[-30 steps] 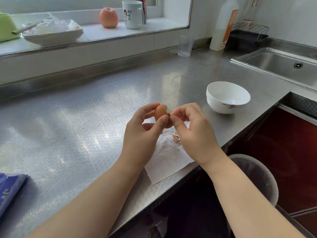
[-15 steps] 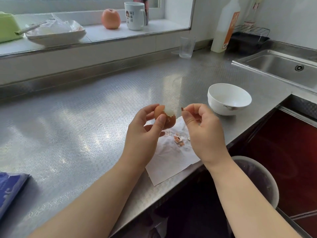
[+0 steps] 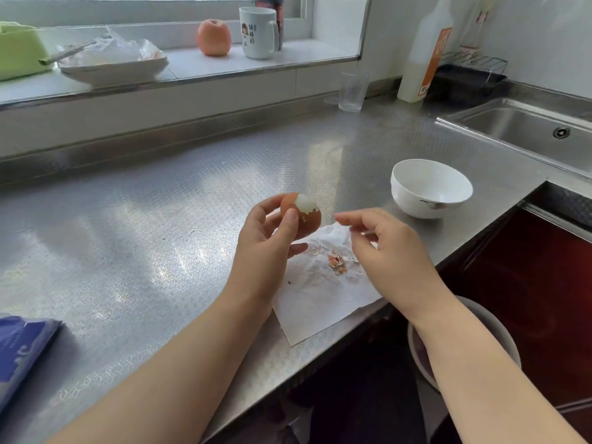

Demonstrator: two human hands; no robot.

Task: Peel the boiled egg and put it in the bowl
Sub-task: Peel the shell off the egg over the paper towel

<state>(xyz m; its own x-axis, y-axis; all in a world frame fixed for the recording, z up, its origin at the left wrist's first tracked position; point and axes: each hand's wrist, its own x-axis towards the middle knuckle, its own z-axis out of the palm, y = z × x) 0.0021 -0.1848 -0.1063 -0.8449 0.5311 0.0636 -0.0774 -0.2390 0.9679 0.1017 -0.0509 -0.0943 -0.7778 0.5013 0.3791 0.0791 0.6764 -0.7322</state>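
Observation:
A brown boiled egg (image 3: 303,216) is held upright in my left hand (image 3: 269,248), thumb on its front. A white patch of peeled egg shows at its top. My right hand (image 3: 384,248) hovers just right of the egg, apart from it, fingers loosely spread with nothing visible in them. Below both hands lies a white paper towel (image 3: 320,293) with a few brown shell bits (image 3: 334,261) on it. An empty white bowl (image 3: 431,187) stands on the steel counter to the right of the hands.
The steel counter (image 3: 144,235) ends in an edge just under my wrists, with a bin (image 3: 499,334) below it. A sink (image 3: 528,129) lies at the far right. A glass (image 3: 352,91), bottle (image 3: 423,56), and a blue packet (image 3: 19,350) sit around.
My right hand pulled a bit of shell off the egg's top, moved away to the right and lowered over the towel. More white egg shows now. The left hand kept holding the egg.

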